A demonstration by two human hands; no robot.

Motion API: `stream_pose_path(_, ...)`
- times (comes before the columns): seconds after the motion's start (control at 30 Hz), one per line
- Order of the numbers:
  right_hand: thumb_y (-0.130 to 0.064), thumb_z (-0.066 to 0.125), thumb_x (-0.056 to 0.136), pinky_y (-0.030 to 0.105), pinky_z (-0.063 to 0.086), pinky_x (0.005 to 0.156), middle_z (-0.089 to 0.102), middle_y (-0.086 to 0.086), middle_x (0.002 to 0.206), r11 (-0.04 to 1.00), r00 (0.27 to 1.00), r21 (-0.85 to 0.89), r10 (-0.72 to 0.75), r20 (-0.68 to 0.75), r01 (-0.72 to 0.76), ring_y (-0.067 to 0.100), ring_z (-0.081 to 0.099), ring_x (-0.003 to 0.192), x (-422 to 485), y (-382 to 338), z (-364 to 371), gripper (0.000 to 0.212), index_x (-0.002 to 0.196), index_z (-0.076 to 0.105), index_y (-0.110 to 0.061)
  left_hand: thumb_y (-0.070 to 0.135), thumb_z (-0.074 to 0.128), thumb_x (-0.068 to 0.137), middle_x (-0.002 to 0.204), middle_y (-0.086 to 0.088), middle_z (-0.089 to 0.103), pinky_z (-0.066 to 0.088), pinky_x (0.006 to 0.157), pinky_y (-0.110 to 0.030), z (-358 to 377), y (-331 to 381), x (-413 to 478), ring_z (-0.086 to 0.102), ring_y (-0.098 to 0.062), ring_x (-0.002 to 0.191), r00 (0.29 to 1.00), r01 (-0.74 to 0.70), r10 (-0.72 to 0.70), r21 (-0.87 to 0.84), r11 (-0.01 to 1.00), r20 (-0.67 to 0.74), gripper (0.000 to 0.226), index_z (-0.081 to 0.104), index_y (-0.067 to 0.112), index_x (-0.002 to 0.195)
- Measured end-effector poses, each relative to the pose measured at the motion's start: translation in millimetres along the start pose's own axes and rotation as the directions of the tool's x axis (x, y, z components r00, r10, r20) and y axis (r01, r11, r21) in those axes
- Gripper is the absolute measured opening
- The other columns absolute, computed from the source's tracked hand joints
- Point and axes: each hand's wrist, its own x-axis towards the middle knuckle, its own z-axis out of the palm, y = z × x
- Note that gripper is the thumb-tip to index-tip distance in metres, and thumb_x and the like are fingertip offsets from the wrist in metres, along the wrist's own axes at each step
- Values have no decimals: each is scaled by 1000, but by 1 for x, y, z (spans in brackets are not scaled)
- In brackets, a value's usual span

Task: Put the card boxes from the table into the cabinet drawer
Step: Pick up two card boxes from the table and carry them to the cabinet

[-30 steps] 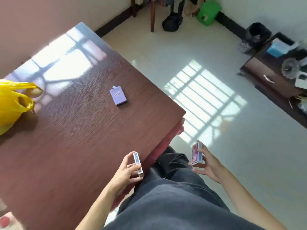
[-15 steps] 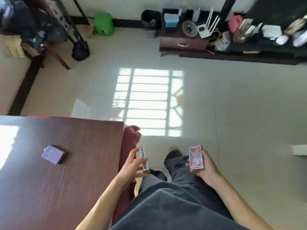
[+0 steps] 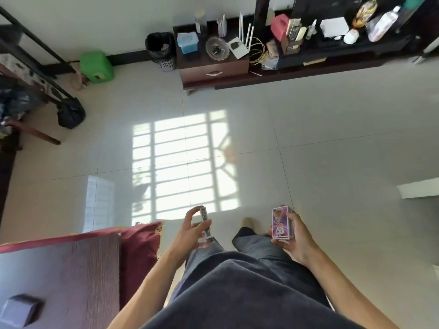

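My left hand [image 3: 190, 233] pinches a card box [image 3: 205, 223] edge-on between thumb and fingers, above my left leg. A purple card box [image 3: 280, 223] stands face-up in my right hand [image 3: 297, 238], whose fingers curl round it. A third purple card box [image 3: 20, 309] lies on the dark wooden table [image 3: 71, 269] at the lower left. Across the tiled floor, the small dark cabinet [image 3: 213, 60] stands against the far wall; its drawer [image 3: 213, 72] with a white handle is closed.
A black waste bin [image 3: 160, 49] and a green stool [image 3: 96, 67] stand left of the cabinet. A long low shelf [image 3: 332, 65] crowded with bottles and boxes runs to the right. A black bag [image 3: 70, 112] and furniture legs are at the left. A red cloth [image 3: 140, 248] hangs off the table's end.
The view has swung right, away from the table and toward the cabinet, which is now nearer. Both hands still hold their boxes and have risen slightly in front of me.
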Motion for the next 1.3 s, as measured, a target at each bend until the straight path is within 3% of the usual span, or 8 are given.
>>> stream_pose_path(0.1, -49, 57, 97, 39, 62, 68, 63, 12, 125, 999, 999, -18, -28, 39, 29, 34, 77, 92, 12, -40, 1, 29, 125, 60, -41, 23, 71, 88, 110, -23, 64, 63, 73, -44, 13, 26, 9, 68, -43, 103, 999, -14, 12, -67, 998, -30, 43, 54, 43, 122)
stream_pose_path(0.2, -46, 63, 96, 39, 62, 72, 54, 7, 133, 996, 997, -71, -55, 53, 59, 40, 73, 104, 30, -75, 11, 33, 128, 54, -46, 25, 71, 89, 110, -21, 67, 63, 76, -44, 16, 47, 23, 70, -40, 101, 998, -6, 0, -87, 996, -59, 42, 55, 45, 121)
stream_pose_path(0.37, -47, 63, 95, 38, 62, 70, 53, 10, 135, 991, 995, -103, -81, 55, 86, 42, 71, 107, 69, -126, 42, 43, 136, 50, -42, 25, 69, 90, 108, -11, 68, 62, 68, -37, 9, 84, 61, 75, -29, 87, 996, 8, -18, -113, 994, -91, 38, 57, 51, 115)
stream_pose_path(0.6, -35, 56, 102, 41, 64, 77, 44, 6, 144, 969, 988, -194, -150, 39, 155, 40, 60, 119, 118, -205, 83, 36, 136, 46, -43, 24, 69, 88, 114, -15, 63, 61, 68, -39, -12, 164, 140, 71, -33, 90, 999, -11, 8, -115, 993, -32, 35, 59, 50, 111)
stream_pose_path(0.77, -33, 55, 102, 41, 62, 73, 50, 12, 141, 962, 982, -203, -187, 3, 184, 40, 69, 107, 144, -268, 107, 44, 144, 45, -38, 27, 69, 88, 119, -17, 59, 62, 72, -41, -12, 239, 186, 69, -37, 98, 999, -8, 11, -56, 998, 50, 40, 54, 43, 122)
stream_pose_path(0.97, -33, 57, 100, 33, 59, 59, 61, 13, 128, 971, 980, -145, -196, -26, 191, 36, 75, 93, 185, -337, 131, 33, 133, 55, -40, 34, 73, 83, 112, -18, 62, 60, 83, -51, 2, 330, 243, 69, -35, 91, 990, -68, 75, -58, 996, 121, 46, 53, 42, 124)
stream_pose_path(1.13, -36, 65, 97, 36, 61, 63, 66, 11, 119, 955, 976, -225, -212, -52, 195, 37, 76, 92, 232, -406, 145, 38, 133, 56, -41, 36, 75, 81, 112, -19, 62, 60, 82, -51, 25, 391, 300, 68, -35, 92, 995, -41, 46, -49, 998, 91, 52, 51, 41, 127)
stream_pose_path(1.3, -46, 70, 91, 34, 62, 67, 66, 9, 121, 934, 979, -309, -202, -35, 182, 32, 75, 94, 275, -489, 162, 24, 100, 60, -67, 28, 74, 85, 106, -18, 66, 61, 77, -48, 43, 458, 341, 70, -32, 89, 997, -51, 54, -52, 997, 55, 49, 52, 38, 127)
